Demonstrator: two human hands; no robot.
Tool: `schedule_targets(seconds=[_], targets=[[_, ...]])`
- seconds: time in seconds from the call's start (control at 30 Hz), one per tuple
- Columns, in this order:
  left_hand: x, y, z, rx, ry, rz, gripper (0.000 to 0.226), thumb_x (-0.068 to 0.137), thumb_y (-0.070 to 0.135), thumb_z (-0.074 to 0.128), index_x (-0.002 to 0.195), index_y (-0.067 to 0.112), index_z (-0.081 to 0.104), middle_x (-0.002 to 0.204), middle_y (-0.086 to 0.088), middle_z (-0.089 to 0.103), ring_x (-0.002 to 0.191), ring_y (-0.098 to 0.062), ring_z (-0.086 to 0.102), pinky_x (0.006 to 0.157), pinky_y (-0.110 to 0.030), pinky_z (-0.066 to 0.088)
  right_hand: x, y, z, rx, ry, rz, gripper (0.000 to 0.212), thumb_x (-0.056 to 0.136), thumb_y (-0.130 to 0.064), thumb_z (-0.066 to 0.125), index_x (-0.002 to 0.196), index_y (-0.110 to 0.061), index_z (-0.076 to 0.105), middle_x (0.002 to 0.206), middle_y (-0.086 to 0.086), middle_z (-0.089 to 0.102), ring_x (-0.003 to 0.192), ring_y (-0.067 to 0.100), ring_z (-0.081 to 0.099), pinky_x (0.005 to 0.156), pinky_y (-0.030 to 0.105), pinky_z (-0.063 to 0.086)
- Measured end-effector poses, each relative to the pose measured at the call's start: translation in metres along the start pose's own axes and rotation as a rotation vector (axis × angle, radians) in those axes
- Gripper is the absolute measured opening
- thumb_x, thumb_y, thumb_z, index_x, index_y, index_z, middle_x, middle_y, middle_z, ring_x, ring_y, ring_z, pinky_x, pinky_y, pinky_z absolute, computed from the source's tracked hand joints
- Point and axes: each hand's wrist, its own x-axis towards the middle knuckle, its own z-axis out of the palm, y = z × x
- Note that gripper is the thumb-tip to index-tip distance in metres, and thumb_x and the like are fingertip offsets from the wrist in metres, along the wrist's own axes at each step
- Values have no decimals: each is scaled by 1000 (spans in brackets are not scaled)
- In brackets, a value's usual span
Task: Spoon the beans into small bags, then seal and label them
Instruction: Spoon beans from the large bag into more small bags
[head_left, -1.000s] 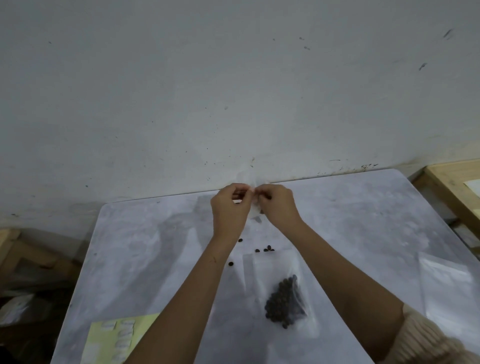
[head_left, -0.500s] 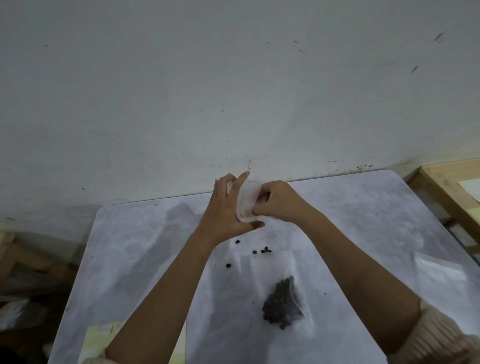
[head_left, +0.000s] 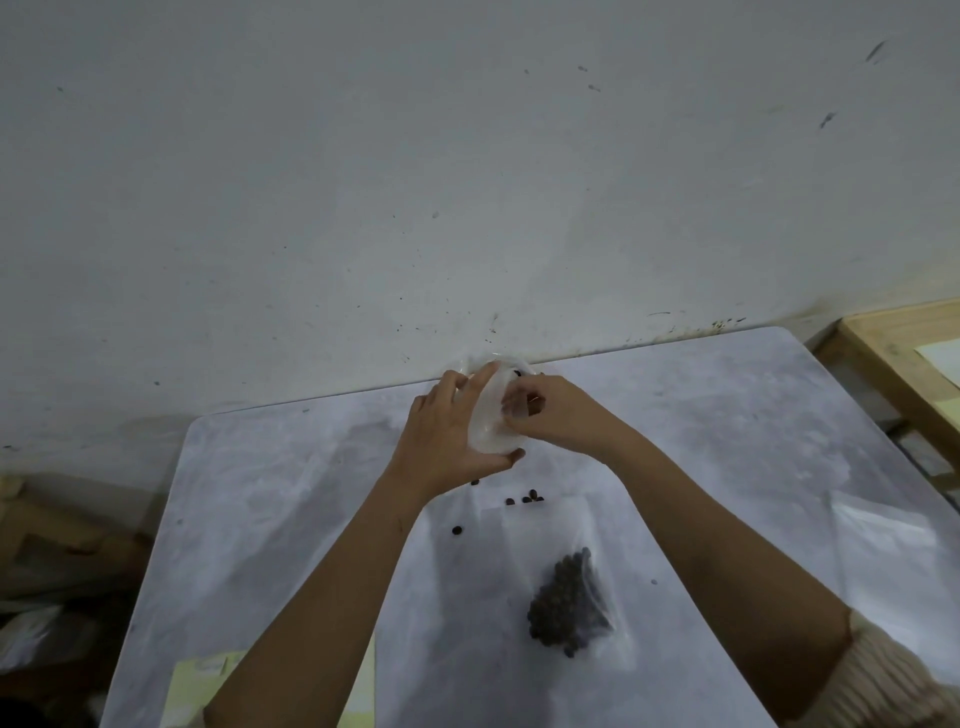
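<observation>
Pale table (head_left: 727, 415), twelve-o'clock edge: left hand (head_left: 447, 441) cups a small bag (head_left: 491, 423), thumb clamped beneath; right hand (head_left: 558, 415) pinches its mouth, probably spreading it for beans (head_left: 527, 500).

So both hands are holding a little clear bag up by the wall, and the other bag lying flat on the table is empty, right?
Not quite. In the head view the left hand and right hand do hold the little clear bag by the wall, but the other bag flat on the table is not empty: it holds a heap of dark beans.
</observation>
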Motion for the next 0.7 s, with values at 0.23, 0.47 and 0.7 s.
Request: schedule_targets(seconds=[0.23, 0.47, 0.7], targets=[[-9, -31, 13, -15, -221, -270, 102, 61, 70, 63, 144, 40, 12, 117, 7, 38, 110, -17, 46, 96, -35, 34, 18, 63, -14, -150, 415, 94, 22, 83, -19, 68, 101, -8, 63, 103, 10, 60, 85, 16, 57, 79, 24, 47], [3, -36, 46, -128, -226, -415, 105, 60, 65, 71, 143, 40, 12, 121, 4, 38, 117, -19, 43, 97, -37, 33, 48, 93, 10, -44, 101, 353, 31, 81, -31, 70, 99, -10, 56, 86, 9, 63, 71, 18, 58, 55, 18, 43], [27, -33, 62, -304, -181, -446, 100, 52, 60, 72, 137, 49, 20, 128, 6, 32, 123, -16, 36, 107, -42, 30, 78, 89, 15, 315, 384, 220, 9, 88, -14, 60, 95, -12, 66, 91, 5, 65, 84, 19, 61, 77, 21, 51]])
